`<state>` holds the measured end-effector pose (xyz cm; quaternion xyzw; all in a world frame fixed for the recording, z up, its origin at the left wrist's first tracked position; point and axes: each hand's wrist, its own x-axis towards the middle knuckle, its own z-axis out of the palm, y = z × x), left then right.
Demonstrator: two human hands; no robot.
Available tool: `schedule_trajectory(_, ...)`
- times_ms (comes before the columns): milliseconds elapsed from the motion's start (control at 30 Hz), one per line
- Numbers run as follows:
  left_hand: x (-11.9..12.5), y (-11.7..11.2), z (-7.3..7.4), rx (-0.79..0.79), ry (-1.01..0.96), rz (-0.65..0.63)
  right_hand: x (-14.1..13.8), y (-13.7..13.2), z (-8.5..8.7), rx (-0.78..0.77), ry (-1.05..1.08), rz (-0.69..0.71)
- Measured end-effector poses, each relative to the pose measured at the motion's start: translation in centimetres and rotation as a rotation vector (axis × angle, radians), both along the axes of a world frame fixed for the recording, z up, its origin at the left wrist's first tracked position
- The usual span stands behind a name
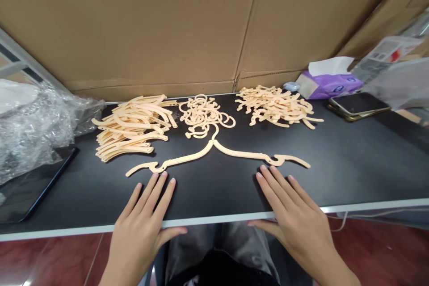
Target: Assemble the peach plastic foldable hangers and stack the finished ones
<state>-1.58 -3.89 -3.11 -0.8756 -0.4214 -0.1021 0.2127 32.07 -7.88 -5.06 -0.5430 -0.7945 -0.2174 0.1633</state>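
A cream plastic clothes hanger (pixel 187 158) lies spread flat on the black tabletop (pixel 214 192), its hook pointing away from me and its two arms reaching left and right. My left hand (pixel 142 223) rests on the table's front edge with fingers spread, their tips just below the hanger's left arm. On the other side, my right hand (pixel 295 219) lies flat in the same way, fingertips close to the right arm's notch. Neither hand holds anything. Behind the hanger are a pile of hanger arms (pixel 134 120), a pile of hooks (pixel 201 114) and a pile of short notched end pieces (pixel 276 105).
Clear plastic wrap (pixel 40 125) and a dark tablet (pixel 36 192) lie at the left. A purple tissue pack (pixel 330 84) and a phone (pixel 360 103) sit at the back right, near more plastic bags (pixel 398 76). Cardboard (pixel 150 27) stands along the back edge.
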Motion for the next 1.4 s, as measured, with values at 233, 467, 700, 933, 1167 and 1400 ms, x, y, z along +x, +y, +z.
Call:
schedule_trajectory(233,0.1,-0.1,0.2,0.01,0.017,-0.008,0.1,-0.1,0.0,0.002,-0.013,0.008)
schedule_trajectory(467,0.1,0.0,0.2,0.01,0.028,-0.004,0.1,-0.1,-0.1,-0.011,-0.018,0.004)
schedule_trajectory(700,-0.2,0.0,0.1,-0.016,-0.013,-0.017,0.1,0.0,-0.1,-0.001,-0.014,0.017)
schedule_trajectory(933,0.0,0.7,3.3,-0.267,-0.285,-0.11,0.1,0.0,-0.1,0.022,-0.001,0.019)
schedule_trajectory(1167,5.9,7.9,5.1,-0.27,-0.147,-0.084,0.0,-0.1,-0.2,0.013,0.033,0.013)
schedule_trajectory(1400,6.8,10.7,3.7,-0.216,-0.257,-0.16,-0.1,0.0,-0.1,0.028,0.049,0.019)
